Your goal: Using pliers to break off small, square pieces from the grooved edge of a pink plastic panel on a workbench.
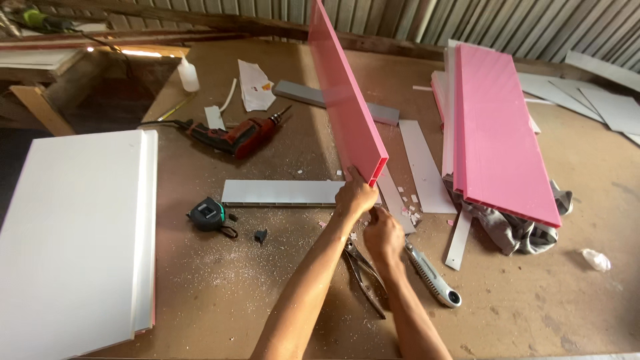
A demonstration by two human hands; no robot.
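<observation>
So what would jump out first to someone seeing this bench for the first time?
The pink panel stood on edge in the middle of the table, with the left hand gripping its near corner and the right hand just below it. Next, the stack of pink panels lying flat on the right, and the large white board at the left edge. A red drill lies behind.

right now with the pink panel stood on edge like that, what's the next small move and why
Probably steady the near bottom corner before anything else. The pink panel stands tilted on its long edge, held only at that corner by the left hand, while the right hand sits just below it. Pliers and a utility knife lie right beneath, where a slipping panel could land.
</observation>
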